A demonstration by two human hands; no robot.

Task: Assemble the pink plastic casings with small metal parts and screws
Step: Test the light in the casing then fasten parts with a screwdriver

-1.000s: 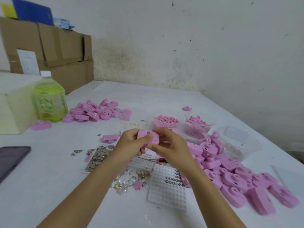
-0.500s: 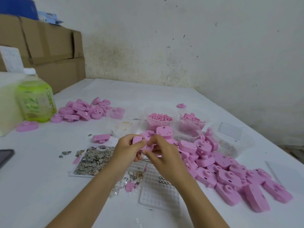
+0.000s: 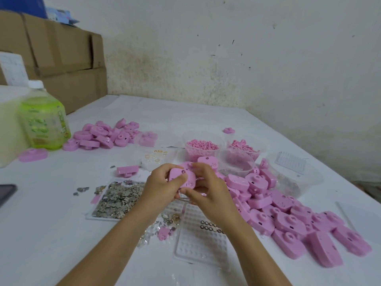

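A pink plastic casing is held above the white table between both hands. My left hand grips its left side, thumb across the face. My right hand holds the right side, fingers curled over the top edge and thumb below. A small hole with a dark ring shows on the casing's upper face. A tray of small metal parts lies just left of my hands. A white dimpled tray with a few dark rings lies below them. A long heap of pink casings spreads to the right.
Another pile of pink casings and a green bottle sit at the left, cardboard boxes behind. Clear tubs of pink bits, a dish of gold rings, and a dark phone at the left edge.
The view has shifted right and down. Both hands have kept the casing and turned it, so its face with the small hole now shows.
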